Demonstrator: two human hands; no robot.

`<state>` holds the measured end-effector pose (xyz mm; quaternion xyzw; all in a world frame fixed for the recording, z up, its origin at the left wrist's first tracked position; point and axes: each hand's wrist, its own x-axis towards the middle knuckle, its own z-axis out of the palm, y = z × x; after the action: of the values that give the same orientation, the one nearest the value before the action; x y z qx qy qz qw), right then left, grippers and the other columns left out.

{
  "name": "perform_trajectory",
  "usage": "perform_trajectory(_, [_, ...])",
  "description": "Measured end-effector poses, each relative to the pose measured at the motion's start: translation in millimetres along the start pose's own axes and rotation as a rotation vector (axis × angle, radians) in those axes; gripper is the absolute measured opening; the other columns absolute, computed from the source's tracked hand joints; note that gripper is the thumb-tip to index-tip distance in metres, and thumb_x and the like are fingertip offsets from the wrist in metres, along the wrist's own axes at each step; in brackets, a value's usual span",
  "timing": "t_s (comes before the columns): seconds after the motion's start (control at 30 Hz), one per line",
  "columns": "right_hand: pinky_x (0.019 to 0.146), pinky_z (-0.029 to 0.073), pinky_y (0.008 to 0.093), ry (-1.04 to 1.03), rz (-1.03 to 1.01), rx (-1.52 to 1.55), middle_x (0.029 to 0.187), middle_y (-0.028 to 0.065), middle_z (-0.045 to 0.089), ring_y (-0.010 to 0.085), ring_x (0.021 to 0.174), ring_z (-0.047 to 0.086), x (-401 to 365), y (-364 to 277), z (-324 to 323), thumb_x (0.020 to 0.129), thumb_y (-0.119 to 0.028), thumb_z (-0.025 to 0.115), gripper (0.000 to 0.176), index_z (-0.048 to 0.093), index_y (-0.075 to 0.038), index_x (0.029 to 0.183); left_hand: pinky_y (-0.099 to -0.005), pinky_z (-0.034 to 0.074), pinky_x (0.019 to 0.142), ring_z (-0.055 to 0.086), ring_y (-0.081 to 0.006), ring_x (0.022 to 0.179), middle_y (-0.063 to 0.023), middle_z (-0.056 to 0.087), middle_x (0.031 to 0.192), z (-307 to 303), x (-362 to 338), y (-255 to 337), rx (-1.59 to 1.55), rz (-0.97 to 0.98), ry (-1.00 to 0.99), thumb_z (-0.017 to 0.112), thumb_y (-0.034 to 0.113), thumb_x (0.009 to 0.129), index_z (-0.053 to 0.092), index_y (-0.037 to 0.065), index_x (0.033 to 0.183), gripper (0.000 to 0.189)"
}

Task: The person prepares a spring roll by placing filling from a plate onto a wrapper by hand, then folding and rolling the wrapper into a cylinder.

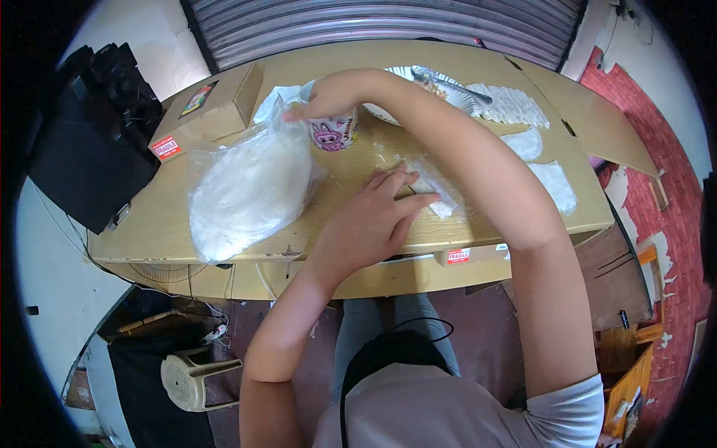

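Observation:
My left hand [377,216] rests at the near middle of the table, its thumb and fingers closed on a white spring roll [442,200]. Crossing over to the left, my right hand [323,98] is at the top of a white cup [334,134] printed with a pink cartoon figure. Its thumb shows by the rim, while the other fingers are hidden. Just left of the cup sits a clear plastic bag [250,187] with a white mass inside. A fluted white plate [385,112] behind my right forearm carries crumbly filling and a metal utensil [455,86].
Several white rolls [515,108] lie in a row at the back right. Nearer are white wrapper pieces [525,144] and a folded sheet [554,187]. A cardboard box [205,112] and a black bulky object [97,142] occupy the left side. Below stands a plastic stool [187,381].

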<state>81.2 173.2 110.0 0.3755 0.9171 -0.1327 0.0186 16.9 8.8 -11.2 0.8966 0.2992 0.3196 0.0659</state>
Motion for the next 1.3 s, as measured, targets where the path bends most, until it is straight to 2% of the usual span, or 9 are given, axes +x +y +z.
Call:
perform_trajectory(0.13, [0.1,0.053,0.0478,0.358,0.002,0.193,0.112,0.021,0.077,0.0346,0.111,0.071,-14.5,20.5,-4.3,0.098,-0.079,0.043,0.091,0.073,0.003,0.122,-0.0516,0.042,0.117,0.052,-0.0432,0.139,-0.0217,0.061,0.137,-3.0,1.3,0.9,0.027,-0.006,-0.021,0.058,0.009,0.099,0.069,0.019,0.136,0.039])
perform_trajectory(0.2, [0.097,0.055,0.0445,0.59,-0.014,0.726,0.109,0.0163,0.077,0.0274,0.108,0.073,-33.4,42.0,-7.2,0.103,-0.071,0.045,0.076,0.073,-0.001,0.116,-0.0515,0.041,0.117,0.052,-0.0433,0.139,-0.0219,0.061,0.137,-4.2,2.4,1.1,0.016,-0.017,-0.025,0.058,0.009,0.1,0.069,0.019,0.136,0.04])
perform_trajectory(0.33, [0.094,0.057,0.0362,0.411,0.26,1.432,0.109,0.0134,0.076,0.0191,0.101,0.073,-120.1,64.7,11.8,0.11,-0.058,0.043,0.06,0.065,-0.003,0.123,-0.0508,0.041,0.117,0.052,-0.0434,0.139,-0.0209,0.061,0.138,-4.6,1.1,2.3,0.029,-0.017,-0.036,0.059,0.01,0.099,0.069,0.02,0.137,0.04])
perform_trajectory(0.6, [0.102,0.051,0.0338,0.437,0.283,1.278,0.107,0.0125,0.075,0.0183,0.108,0.068,-227.7,63.1,104.0,0.115,-0.047,0.034,0.055,0.064,-0.001,0.123,-0.0519,0.039,0.119,0.051,-0.0428,0.14,-0.0194,0.061,0.142,-5.5,1.0,2.1,0.031,-0.031,-0.049,0.06,0.01,0.099,0.068,0.021,0.139,0.042])
perform_trajectory(0.83, [0.107,0.046,0.0338,0.56,0.143,0.685,0.112,0.0087,0.076,0.02,0.115,0.068,-248.2,38.8,123.0,0.117,-0.034,0.038,0.044,0.062,0.001,0.129,-0.0538,0.036,0.121,0.051,-0.042,0.14,-0.0203,0.059,0.143,-8.9,3.2,5.5,0.037,-0.038,-0.065,0.061,0.009,0.097,0.067,0.021,0.141,0.045])
perform_trajectory(0.93, [0.101,0.051,0.0354,0.437,0.234,0.51,0.115,0.014,0.076,0.0221,0.114,0.071,-261.4,33.3,122.2,0.115,-0.027,0.043,0.037,0.061,0.001,0.131,-0.0534,0.036,0.121,0.052,-0.042,0.14,-0.0204,0.059,0.142,-7.2,1.7,3.7,0.038,-0.036,-0.061,0.062,0.008,0.096,0.067,0.021,0.14,0.047])
perform_trajectory(1.0, [0.076,0.056,0.0448,0.575,0.086,0.474,0.099,0.0252,0.072,0.0407,0.083,0.072,-264.8,36.4,125.9,0.111,-0.032,0.05,0.035,0.063,-0.003,0.126,-0.0532,0.036,0.121,0.051,-0.0421,0.14,-0.0204,0.06,0.141,-6.5,1.6,2.7,0.035,-0.03,-0.056,0.062,0.007,0.095,0.067,0.021,0.141,0.047])
perform_trajectory(1.13, [0.076,0.056,0.0479,0.641,0.027,0.361,0.1,0.026,0.072,0.0411,0.085,0.072,-257.7,35.8,126.7,0.111,-0.032,0.05,0.039,0.061,-0.003,0.134,-0.0516,0.039,0.119,0.052,-0.0421,0.139,-0.0203,0.061,0.138,-6.9,2.4,4.6,0.038,-0.034,-0.044,0.062,0.007,0.096,0.068,0.021,0.139,0.046])
perform_trajectory(1.3, [0.079,0.056,0.049,0.439,0.097,0.223,0.097,0.0272,0.072,0.0426,0.089,0.072,-271.8,29.1,121.6,0.111,-0.031,0.049,0.047,0.055,0.0,0.145,-0.0509,0.041,0.117,0.053,-0.0417,0.138,-0.02,0.061,0.136,-6.7,2.5,4.7,0.029,-0.029,-0.033,0.063,0.007,0.096,0.068,0.02,0.138,0.044])
